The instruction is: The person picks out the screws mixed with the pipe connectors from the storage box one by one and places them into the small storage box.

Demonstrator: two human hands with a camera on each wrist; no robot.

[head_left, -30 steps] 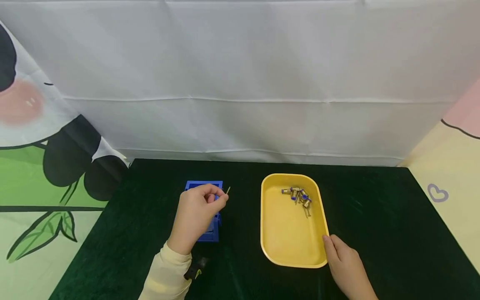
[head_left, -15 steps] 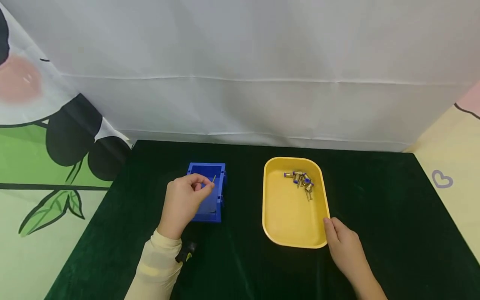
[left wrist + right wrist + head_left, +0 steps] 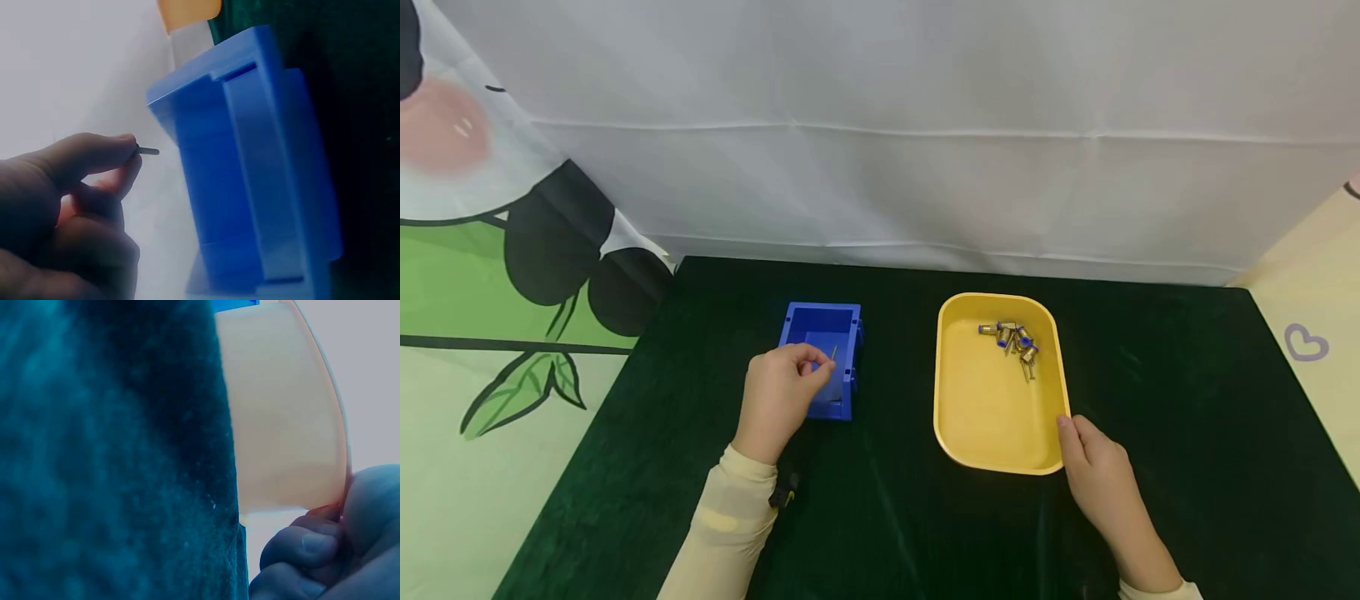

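Note:
My left hand [image 3: 772, 398] pinches a thin metal screw [image 3: 834, 352] between thumb and index finger. In the left wrist view the short shank of the screw [image 3: 150, 150] pokes out past the fingertips, pointing at the blue bin [image 3: 275, 181]. From the head view, that hand is over the near left part of the blue bin [image 3: 854, 337] and covers some of it. My right hand [image 3: 1101, 473] grips the lower right rim of the yellow tray [image 3: 981, 417], thumb on top. Curled fingers of the right hand [image 3: 303, 550] show beneath the tray edge in its wrist view.
Several brass push-in fittings with blue collars [image 3: 1004, 336] lie in the tray's far right part, with thin screws [image 3: 1028, 372] among them. A dark green cloth [image 3: 895, 500] covers the table. A white curtain [image 3: 880, 192] hangs behind it.
The left hand has moved with the screw from beside the bin's right edge to over its inside. The right hand keeps its grip on the tray. The head view has tilted down.

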